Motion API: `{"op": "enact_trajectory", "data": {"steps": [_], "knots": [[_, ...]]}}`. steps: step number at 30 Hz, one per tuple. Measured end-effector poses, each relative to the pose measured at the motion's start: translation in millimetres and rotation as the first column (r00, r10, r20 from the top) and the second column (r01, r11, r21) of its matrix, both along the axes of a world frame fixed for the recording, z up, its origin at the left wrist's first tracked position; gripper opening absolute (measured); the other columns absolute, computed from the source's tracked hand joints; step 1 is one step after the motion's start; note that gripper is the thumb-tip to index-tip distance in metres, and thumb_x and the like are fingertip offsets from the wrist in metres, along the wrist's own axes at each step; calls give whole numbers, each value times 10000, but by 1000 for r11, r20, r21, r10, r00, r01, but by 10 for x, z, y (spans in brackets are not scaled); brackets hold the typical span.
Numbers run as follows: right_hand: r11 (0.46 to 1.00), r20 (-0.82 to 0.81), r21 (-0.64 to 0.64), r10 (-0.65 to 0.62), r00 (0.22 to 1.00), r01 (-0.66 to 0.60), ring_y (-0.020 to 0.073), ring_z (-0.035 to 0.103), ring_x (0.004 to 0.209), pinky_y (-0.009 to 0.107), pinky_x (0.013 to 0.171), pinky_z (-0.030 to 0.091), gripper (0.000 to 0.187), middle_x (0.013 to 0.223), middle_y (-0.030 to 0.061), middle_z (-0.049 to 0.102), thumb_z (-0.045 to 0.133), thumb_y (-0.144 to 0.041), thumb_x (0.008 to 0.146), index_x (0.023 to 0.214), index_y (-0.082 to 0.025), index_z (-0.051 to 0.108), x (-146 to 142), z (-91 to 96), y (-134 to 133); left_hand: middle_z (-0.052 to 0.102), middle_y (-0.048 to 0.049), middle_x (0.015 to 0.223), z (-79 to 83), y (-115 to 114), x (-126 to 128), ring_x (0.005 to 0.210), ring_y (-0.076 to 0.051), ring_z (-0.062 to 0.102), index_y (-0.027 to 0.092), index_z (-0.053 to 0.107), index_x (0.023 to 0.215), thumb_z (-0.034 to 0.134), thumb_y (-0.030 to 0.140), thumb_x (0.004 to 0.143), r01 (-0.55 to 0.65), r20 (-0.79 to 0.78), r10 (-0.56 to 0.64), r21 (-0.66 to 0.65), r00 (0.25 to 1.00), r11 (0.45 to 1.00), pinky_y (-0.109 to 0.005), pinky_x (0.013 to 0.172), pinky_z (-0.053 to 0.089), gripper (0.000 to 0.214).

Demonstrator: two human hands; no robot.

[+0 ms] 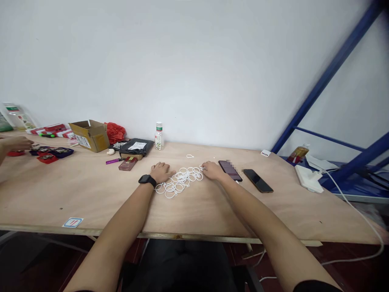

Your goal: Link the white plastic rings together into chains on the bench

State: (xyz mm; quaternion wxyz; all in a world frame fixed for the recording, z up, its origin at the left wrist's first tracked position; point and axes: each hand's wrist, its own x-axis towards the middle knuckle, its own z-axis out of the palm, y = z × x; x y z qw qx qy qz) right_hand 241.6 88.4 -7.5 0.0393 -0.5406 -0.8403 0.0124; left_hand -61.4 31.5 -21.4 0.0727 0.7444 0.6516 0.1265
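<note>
A loose pile of thin white rings (179, 187), each with a small tab, lies on the wooden table (194, 215) between my two hands. My left hand (161, 172), with a black watch (147, 179) on its wrist, rests at the pile's left side, fingers spread flat and nothing in them. At the right end of the pile, my right hand (212, 169) has its fingers bent and closed at a small white ring piece, partly hidden by the fingertips. One single white ring (190, 156) lies apart, behind the pile.
Two phones (230, 170) (258, 181) lie right of my right hand. Toward the left are a dark red box (128, 163), a black package (136, 147), a bottle (159, 136) and an open cardboard box (90, 136). Another person's hand (16, 143) works at far left. A white cable hangs at right.
</note>
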Motion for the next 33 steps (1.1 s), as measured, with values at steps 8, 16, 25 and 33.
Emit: {"op": "enact_trajectory", "data": {"steps": [8,16,25,33], "knots": [[975,44,223,-14,999,4,309,485,1132,425,969,340,401,1230,169,584,428,-374,897,1187,-163,607,-152,-143,-94,522,-106,1378,-1,-49,263,1320,-302,385,238,538,1267,307,667,886,136,82,-138,25,987,990,-524,1071,251,619],[984,66,48,166,984,-170,343,173,1422,544,1094,195,624,1573,32,254,445,-343,862,1473,-282,333,-499,-49,452,555,-107,1329,27,-74,296,1281,-307,422,251,565,1241,272,668,902,172,46,-174,29,984,985,-526,1058,271,612],[997,-32,49,62,998,-60,239,477,1199,356,1003,347,425,1348,126,521,376,-288,944,1338,-184,496,-287,-155,202,524,-102,1374,-8,-41,307,1315,-312,400,264,568,1246,302,675,890,192,80,-192,8,978,981,-521,1074,269,605],[990,-96,133,-23,995,35,253,518,1105,341,957,335,330,1180,130,624,404,-223,931,1205,-173,582,-146,-77,-294,541,-95,1376,11,-49,387,1306,-285,426,235,577,1250,353,600,914,183,179,-188,41,966,982,-487,1090,275,545]]}}
